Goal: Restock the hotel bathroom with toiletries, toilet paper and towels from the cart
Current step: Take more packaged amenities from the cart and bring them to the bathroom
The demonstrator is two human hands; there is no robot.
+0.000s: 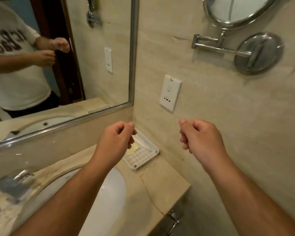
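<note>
Tight corner: the worktop (162, 181) ends at the mirror wall behind and at the tiled side wall on your right, and its front edge drops off just right of the basin (109, 193). The white tray (154, 155) sits pushed into that corner, near both walls, with its long side along the side wall. A pale yellow flat packet (134, 149) and a slim white item (143, 144) lie toward its far end; the patterned floor shows at the near end. The basin rim runs close to the tray's left side, and the tap (15, 183) is well apart at far left. The framed mirror (133, 65) hangs over the backsplash, a wall socket (169, 92) sits above the tray, and a round shaving mirror (237, 9) juts out higher up on its arm. There is open air between your forearms, over the worktop before the tray. Your left hand (117, 138) hovers above the tray's far end, back up, fingers curled in with the thumb against the forefinger; nothing is seen in them. Your right hand (199, 135) hangs beside the side wall under the socket, apart from the left. Its fingers are folded to the palm, thumb on top, holding nothing visible.
</note>
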